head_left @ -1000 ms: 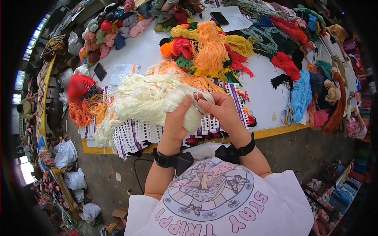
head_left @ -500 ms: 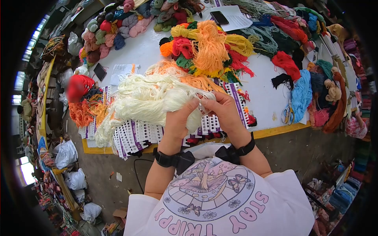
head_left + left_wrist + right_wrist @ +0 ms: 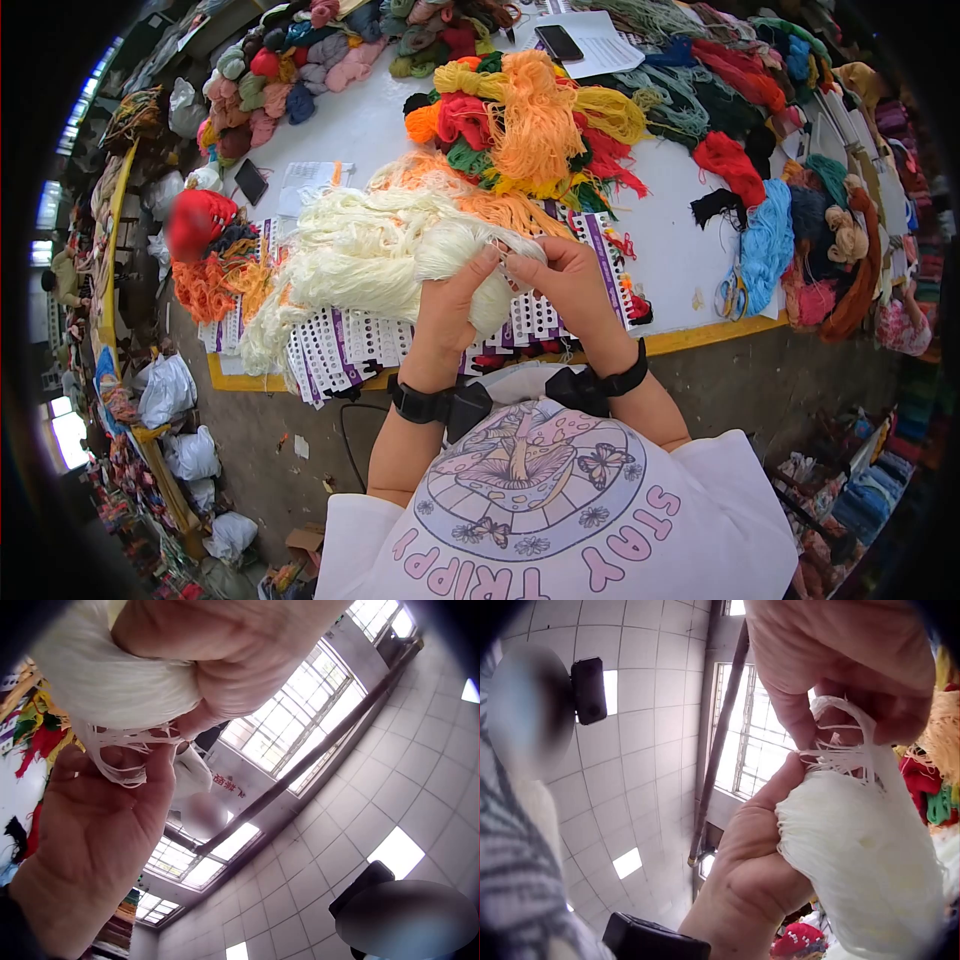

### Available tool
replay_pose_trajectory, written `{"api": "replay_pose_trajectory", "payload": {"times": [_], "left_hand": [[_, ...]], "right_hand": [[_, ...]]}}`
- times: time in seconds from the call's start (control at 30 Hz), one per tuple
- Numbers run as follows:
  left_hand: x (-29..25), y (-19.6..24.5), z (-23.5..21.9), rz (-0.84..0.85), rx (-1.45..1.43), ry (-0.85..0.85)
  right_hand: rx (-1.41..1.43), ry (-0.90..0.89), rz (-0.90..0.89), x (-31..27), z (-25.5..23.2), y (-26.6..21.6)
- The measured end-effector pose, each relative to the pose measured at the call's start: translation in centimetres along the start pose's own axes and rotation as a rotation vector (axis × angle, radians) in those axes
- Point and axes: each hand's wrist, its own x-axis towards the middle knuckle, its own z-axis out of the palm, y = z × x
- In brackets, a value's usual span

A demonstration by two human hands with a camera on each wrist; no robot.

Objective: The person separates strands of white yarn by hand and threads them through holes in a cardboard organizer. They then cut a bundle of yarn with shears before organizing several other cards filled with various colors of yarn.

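Right wrist view: left hand [image 3: 756, 851] grips glossy cream yarn skein [image 3: 862, 859]; right hand [image 3: 851, 664], twelve o'clock, pinches looped strands [image 3: 866, 724]; apparently separating; next needs gentle tension.

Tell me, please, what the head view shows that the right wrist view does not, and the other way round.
Only the head view shows the scissors and the light blue yarn on the table. Only the right wrist view shows the ceiling tiles and a dark pipe. Both show the left hand and right hand holding the cream yarn, with peach yarn nearby.
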Motion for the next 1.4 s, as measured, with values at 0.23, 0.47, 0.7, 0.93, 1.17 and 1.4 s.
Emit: {"api": "replay_pose_trajectory", "payload": {"times": [0.23,0.47,0.7,0.93,1.17,1.4], "left_hand": [[0.6,-0.2,0.1,-0.007,-0.058,0.014],[0.4,-0.5,0.0,-0.048,-0.045,0.032],[0.5,-1.2,-0.1,0.097,0.079,0.06],[-0.5,2.9,-8.3,0.005,-0.845,-0.575],[-1.2,11.5,-15.9,0.388,-0.899,-0.452],[0.4,19.9,-26.9,0.259,-0.615,-0.218]], "right_hand": [[0.457,0.077,0.163,0.4,0.1,-0.7],[0.002,0.033,-0.056,0.4,0.1,0.7],[0.241,0.109,0.106,0.3,0.0,0.1],[0.297,-0.196,0.063,0.3,-6.0,-1.4],[1.025,0.3,-0.232,-0.8,-10.4,-6.3],[1.364,0.192,-0.112,-3.1,-30.6,-2.2]]}}
